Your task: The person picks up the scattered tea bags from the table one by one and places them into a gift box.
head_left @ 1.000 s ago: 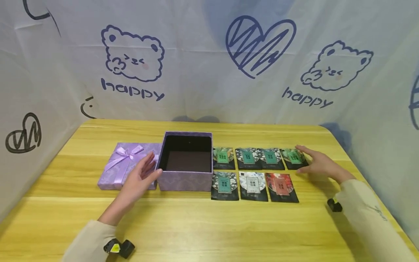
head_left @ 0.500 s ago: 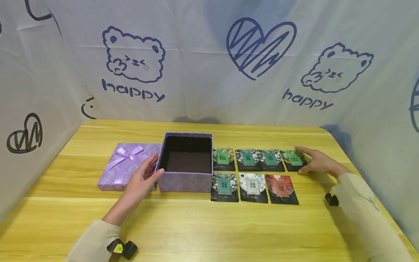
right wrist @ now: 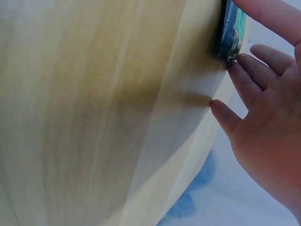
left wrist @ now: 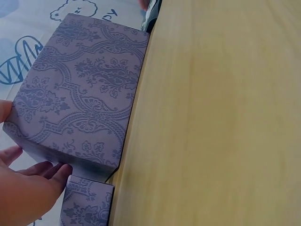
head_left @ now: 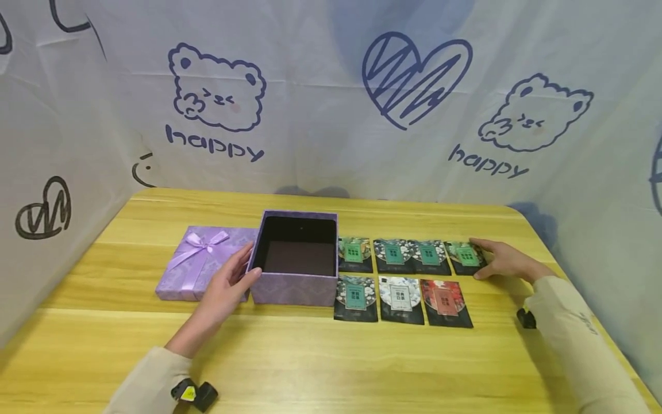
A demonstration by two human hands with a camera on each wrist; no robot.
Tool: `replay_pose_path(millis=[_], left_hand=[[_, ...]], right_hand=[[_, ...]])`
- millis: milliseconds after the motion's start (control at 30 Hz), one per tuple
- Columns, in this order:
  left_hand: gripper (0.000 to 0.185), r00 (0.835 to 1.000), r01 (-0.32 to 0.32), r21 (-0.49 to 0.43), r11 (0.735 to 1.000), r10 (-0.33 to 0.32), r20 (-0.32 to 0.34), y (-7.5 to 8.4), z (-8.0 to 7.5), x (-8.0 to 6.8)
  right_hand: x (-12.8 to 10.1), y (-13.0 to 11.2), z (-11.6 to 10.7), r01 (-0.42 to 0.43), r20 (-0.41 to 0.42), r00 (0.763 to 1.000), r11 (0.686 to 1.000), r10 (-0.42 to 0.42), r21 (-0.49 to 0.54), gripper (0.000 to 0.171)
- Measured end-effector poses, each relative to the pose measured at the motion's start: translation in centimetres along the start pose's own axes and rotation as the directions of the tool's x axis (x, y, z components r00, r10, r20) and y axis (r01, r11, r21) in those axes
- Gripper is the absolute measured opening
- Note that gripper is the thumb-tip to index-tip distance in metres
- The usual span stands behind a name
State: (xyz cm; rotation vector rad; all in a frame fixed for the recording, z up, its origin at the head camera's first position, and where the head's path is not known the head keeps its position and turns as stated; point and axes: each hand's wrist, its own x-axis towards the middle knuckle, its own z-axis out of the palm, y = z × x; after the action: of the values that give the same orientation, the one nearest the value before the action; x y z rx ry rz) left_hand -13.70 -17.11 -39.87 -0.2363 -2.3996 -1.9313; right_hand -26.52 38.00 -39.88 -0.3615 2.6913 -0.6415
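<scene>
one open purple box point(head_left: 297, 261) stands on the wooden table point(head_left: 310, 356), its dark inside bare as far as the head view shows. one purple lid point(head_left: 199, 261) with a ribbon bow lies flat just beside the box, on its left side. seven flat sachets lie to the right of the box in two rows: four in the far row, three in the near row. the far row has a green-label sachet point(head_left: 354, 254) next to the box, then two more point(head_left: 394, 255) point(head_left: 428, 256), then the end sachet point(head_left: 465, 256). the near row has a green-label one point(head_left: 355, 298), a white one point(head_left: 400, 299) and a red one point(head_left: 446, 302).

the left hand point(head_left: 227, 283) rests against the left wall of the box with its fingers straight and relaxed, lying partly over the lid's right edge; the thumb touches the box's near left corner. in the left wrist view the fingertips point(left wrist: 44, 172) meet the patterned wall of the box point(left wrist: 84, 99), with the lid point(left wrist: 87, 205) just below them. the hand grips nothing.

the right hand point(head_left: 504, 260) lies at the right end of the far row, fingers extended and spread. its fingertips touch the end sachet's right edge, the forefinger along its far edge. the right wrist view shows the sachet point(right wrist: 231, 33) lying flat on the table, fingers point(right wrist: 254, 70) at its edge, not closed round it.
</scene>
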Motion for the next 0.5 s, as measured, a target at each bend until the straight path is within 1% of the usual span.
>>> replay_pose_path(millis=[233, 400, 500], left_hand=[[0.059, 1.0, 0.022, -0.001, 1.0, -0.022, 0.004, -0.29, 0.02, -0.07], [0.058, 1.0, 0.006, -0.006, 1.0, -0.006, 0.009, -0.35, -0.01, -0.02], [0.058, 1.0, -0.006, -0.006, 1.0, 0.006, 0.01, -0.43, -0.03, 0.0]], right_hand=[[-0.28, -0.38, -0.21, -0.001, 0.001, 1.0, 0.999, 0.001, -0.034, 0.099], [-0.55, -0.31, -0.08, -0.018, -0.013, 1.0, 0.998, 0.017, -0.063, 0.097], [-0.71, -0.13, 0.12, -0.016, -0.029, 0.999, 0.998, 0.014, -0.062, 0.096]])
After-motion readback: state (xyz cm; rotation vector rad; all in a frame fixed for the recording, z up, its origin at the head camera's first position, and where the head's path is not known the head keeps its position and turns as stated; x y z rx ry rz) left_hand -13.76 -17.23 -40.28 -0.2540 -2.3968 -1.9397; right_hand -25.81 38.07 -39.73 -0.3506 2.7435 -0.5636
